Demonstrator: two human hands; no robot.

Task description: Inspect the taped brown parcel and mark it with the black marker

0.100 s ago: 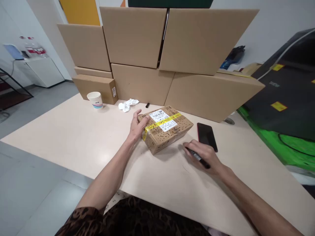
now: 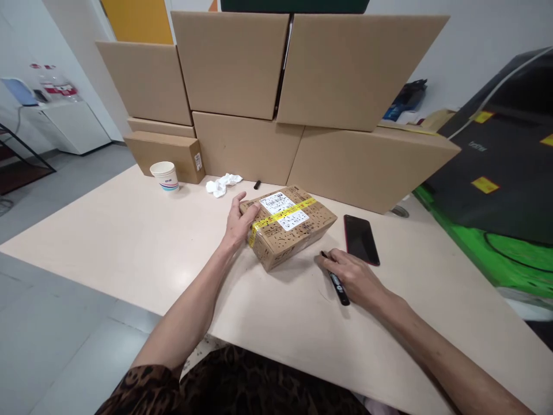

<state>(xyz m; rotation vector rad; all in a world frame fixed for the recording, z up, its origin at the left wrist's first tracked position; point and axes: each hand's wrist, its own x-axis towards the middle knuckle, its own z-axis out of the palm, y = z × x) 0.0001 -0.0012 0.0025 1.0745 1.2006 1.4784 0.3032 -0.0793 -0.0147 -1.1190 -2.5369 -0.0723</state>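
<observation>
A small cardboard box with yellow tape across it rests on the table in front of me. Black marks are scattered over its top and its white label. My left hand grips the box's left end, thumb on the top; some of its fingers are hidden behind the box. Right of the box, my right hand pinches a black marker near its tip, just above or on the tabletop. Behind the box lies a small black cap. A phone, dark screen up, lies beside my right hand.
Large cardboard boxes stand stacked like a wall along the table's back. A paper cup and crumpled tissue are at the back left of the table. A big black case stands at the right.
The marker has swung in my right hand, its rear end moving left and toward me. My left hand keeps hold of the box, and the whole view shifts slightly.
</observation>
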